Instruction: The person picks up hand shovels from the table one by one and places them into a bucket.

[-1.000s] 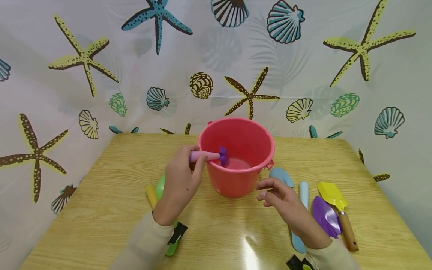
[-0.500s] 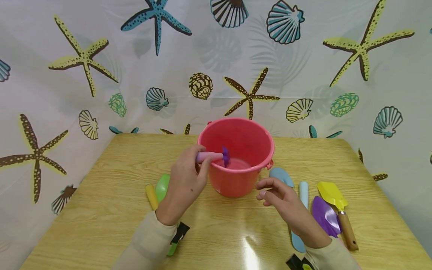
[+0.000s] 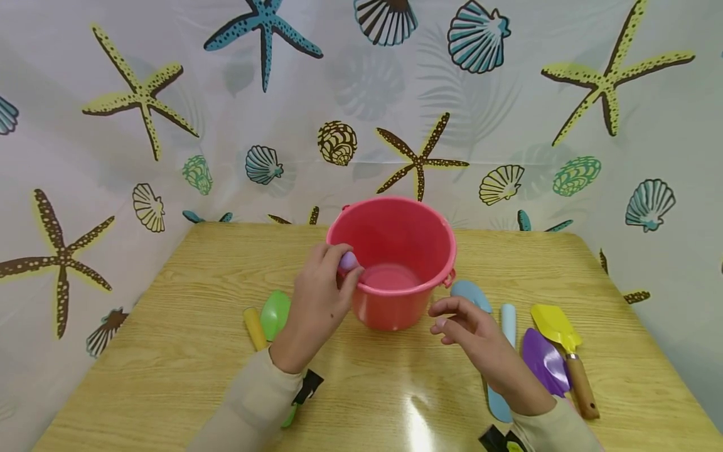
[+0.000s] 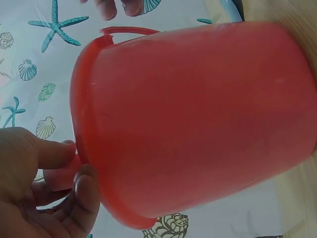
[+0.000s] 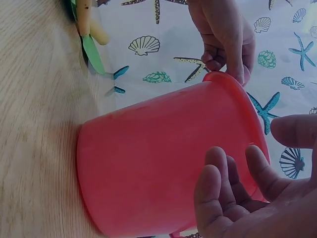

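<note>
At the near left rim of the red bucket (image 3: 395,307), the left hand (image 3: 319,298) pinches a pink-lilac handle (image 3: 348,260). The rest of that tool is hidden behind the fingers and rim. In the left wrist view the left hand (image 4: 49,178) has its thumb and fingers at the rim of the bucket (image 4: 198,119). The right hand (image 3: 486,351) hovers right of the bucket, holding nothing, its fingers loosely bent. The right wrist view shows the right hand (image 5: 257,198) beside the bucket wall (image 5: 148,163), palm facing up.
A green scoop (image 3: 275,314) and a yellow handle (image 3: 254,328) lie left, partly under the left arm. On the right are a blue tool (image 3: 470,295), a light blue handle (image 3: 509,323), a purple scoop (image 3: 545,361) and a yellow shovel (image 3: 556,325) with a wooden handle.
The left hand has moved slightly right, and the tool's handle has turned, its purple head now out of sight. The bucket has shifted slightly left. The right hand has stayed in place.
</note>
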`<state>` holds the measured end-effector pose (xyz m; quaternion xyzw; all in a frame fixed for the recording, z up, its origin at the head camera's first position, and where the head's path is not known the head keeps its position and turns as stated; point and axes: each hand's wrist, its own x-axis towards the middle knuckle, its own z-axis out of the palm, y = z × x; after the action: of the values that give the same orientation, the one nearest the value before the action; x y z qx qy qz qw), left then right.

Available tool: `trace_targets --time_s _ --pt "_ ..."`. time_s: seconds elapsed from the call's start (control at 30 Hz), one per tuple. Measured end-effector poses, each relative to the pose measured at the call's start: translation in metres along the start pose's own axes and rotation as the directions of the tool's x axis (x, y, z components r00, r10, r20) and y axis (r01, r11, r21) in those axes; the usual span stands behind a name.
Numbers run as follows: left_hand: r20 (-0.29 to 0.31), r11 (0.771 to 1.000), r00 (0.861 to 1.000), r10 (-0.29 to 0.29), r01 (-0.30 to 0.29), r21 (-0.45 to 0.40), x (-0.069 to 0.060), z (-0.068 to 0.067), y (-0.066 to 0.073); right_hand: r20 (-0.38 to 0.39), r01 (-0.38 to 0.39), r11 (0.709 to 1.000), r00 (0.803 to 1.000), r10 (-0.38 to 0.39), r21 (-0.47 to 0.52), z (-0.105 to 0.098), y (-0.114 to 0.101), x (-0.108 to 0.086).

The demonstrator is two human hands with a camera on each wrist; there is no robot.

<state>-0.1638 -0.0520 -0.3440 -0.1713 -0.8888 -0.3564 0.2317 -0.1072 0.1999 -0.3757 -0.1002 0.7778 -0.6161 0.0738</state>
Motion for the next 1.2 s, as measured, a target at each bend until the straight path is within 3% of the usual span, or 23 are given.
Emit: trace_targets --time_s 0.3,0.63,0.9,1.2 --pt "-0.025 0.999 0.999 0.039 -0.038 0.017 -0.001 0.007 -0.004 -0.014 -0.025 1.000 1.000 0.025 -0.002 -0.003 0.000 -0.001" --pt "-0.035 0.999 0.999 0.036 -0.034 0.042 -0.002 0.007 -0.006 -0.015 -0.023 1.000 1.000 0.023 0.002 -0.003 0.000 -0.002" --pt "-0.068 0.998 0.998 -0.009 0.012 0.054 -0.005 0.001 -0.004 -0.006 -0.013 1.000 1.000 0.013 0.001 -0.002 0.000 -0.002" --pt "-0.114 0.999 0.993 0.021 -0.015 0.052 -0.011 -0.007 -0.009 0.001 -0.011 1.000 1.000 0.011 -0.005 -0.001 0.000 -0.001"
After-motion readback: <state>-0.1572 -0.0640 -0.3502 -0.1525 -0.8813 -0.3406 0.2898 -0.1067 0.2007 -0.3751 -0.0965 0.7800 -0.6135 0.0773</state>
